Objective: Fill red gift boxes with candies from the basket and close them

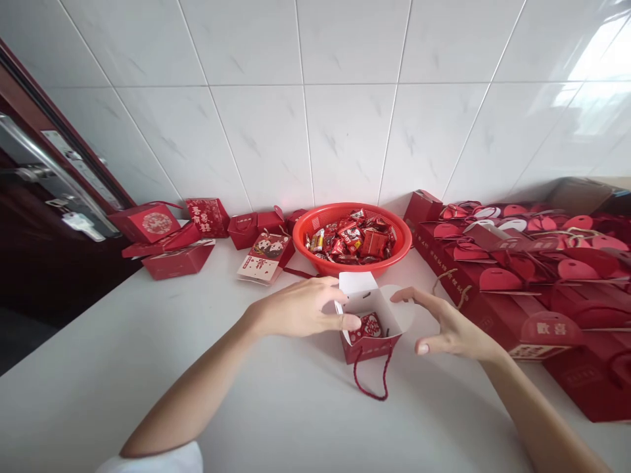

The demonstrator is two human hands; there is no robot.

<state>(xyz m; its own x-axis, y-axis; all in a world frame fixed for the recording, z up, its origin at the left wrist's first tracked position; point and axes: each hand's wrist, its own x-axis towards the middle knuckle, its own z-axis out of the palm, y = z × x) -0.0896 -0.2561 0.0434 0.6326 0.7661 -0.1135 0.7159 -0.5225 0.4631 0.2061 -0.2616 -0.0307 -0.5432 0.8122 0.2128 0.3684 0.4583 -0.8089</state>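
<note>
A small red gift box (pixel 371 349) with a white inside stands with its flaps raised on the white table. A red wrapped sweet (pixel 371 325) lies inside it, and its dark red rope handle (pixel 371 394) hangs down over the near side. My left hand (pixel 308 309) is at the box's left side, thumb over the near left rim and fingers apart behind the left wall. To the right of the box, beside its rounded flap, my right hand (pixel 444 325) has thumb and fingers spread with nothing between them.
Behind the box is a red plastic basket (pixel 352 266) of wrapped sweets. Red boxes (pixel 177 259) and a printed card (pixel 263 257) stand at the back left. Many filled red boxes (pixel 522 315) crowd the right. A tiled wall (pixel 256 131) and a door with keys (pixel 81 223) border the table.
</note>
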